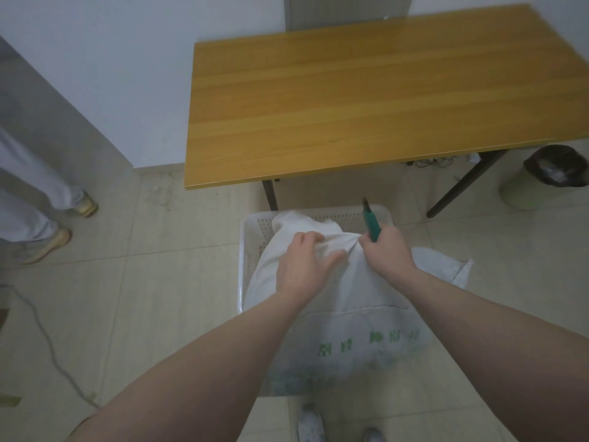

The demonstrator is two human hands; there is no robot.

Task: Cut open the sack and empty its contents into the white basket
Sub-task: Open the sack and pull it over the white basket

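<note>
A white sack point(350, 333) with green printing lies over the white perforated basket point(255, 231) on the floor, covering most of it. My left hand point(302, 266) grips a bunch of the sack's cloth near its top. My right hand point(387, 250) holds a green-handled cutter point(371, 223) upright, blade pointing away from me, and also pinches the gathered sack cloth just right of my left hand. The sack's contents are hidden.
A wooden table point(366, 100) on dark legs stands just beyond the basket. A bin with a black liner point(551, 177) sits at the right. Another person's legs and shoes point(47, 218) are at the left, and a cable point(54, 358) trails on the tile floor.
</note>
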